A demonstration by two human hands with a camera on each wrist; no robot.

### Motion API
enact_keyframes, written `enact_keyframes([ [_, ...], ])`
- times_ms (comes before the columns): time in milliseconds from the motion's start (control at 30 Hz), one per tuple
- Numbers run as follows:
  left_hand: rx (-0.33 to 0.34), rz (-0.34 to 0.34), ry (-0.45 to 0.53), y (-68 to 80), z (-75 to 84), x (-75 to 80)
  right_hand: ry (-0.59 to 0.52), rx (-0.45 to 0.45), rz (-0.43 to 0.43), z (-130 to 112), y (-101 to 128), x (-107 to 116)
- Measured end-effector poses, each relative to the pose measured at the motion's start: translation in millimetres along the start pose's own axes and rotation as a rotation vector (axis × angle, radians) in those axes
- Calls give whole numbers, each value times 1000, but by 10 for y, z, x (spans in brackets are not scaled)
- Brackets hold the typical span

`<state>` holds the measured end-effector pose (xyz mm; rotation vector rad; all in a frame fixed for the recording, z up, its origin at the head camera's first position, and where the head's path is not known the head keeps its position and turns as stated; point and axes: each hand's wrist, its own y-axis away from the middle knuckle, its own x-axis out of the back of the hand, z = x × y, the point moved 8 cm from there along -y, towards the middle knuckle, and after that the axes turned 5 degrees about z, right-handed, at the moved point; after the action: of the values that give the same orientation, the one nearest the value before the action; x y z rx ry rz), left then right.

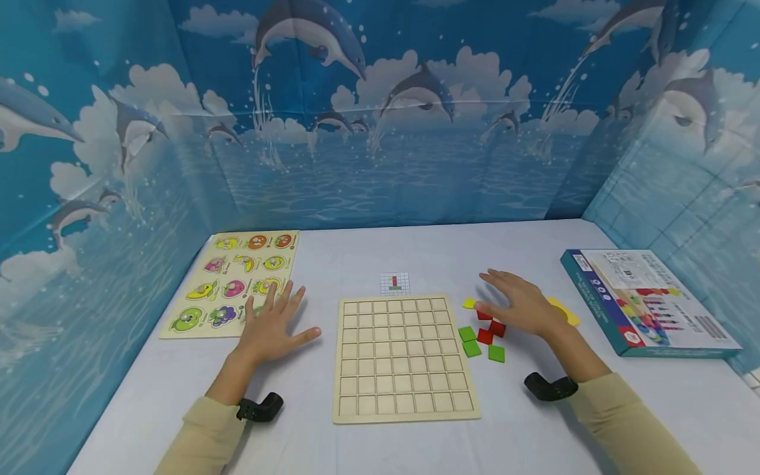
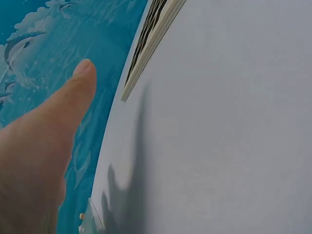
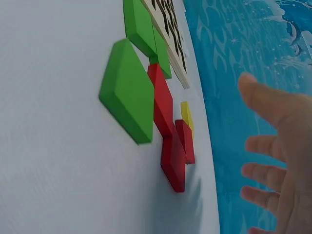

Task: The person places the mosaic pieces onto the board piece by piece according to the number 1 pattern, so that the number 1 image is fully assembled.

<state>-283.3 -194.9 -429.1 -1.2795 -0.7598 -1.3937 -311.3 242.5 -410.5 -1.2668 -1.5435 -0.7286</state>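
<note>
Several red and green tiles (image 1: 483,333) lie on the surface just under the right hand (image 1: 522,305), its fingers spread wide and holding nothing, far nearer than the flat, open left hand (image 1: 270,326) across the grid board (image 1: 404,356).

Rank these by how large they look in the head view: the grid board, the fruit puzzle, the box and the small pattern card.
1. Grid board
2. Box and fruit puzzle: too alike to rank, and both lie farther from the camera.
3. Pattern card, plainly smallest.

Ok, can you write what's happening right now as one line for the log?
left hand: open, flat beside grid board | right hand: open, over red and green tiles | nothing held
</note>
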Motion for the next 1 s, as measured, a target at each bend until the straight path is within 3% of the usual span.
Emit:
enact_keyframes([
  [233, -72, -14, 64, 113, 235, -89, -91, -43, -8, -4, -48, -112],
  [500, -153, -53, 178, 271, 516, -182, -147, 20, -18, -98, -130, -160],
  [1000, -170, -112, 297, 438, 756, -278, -156, 45, -32, -111, -209, -247],
])
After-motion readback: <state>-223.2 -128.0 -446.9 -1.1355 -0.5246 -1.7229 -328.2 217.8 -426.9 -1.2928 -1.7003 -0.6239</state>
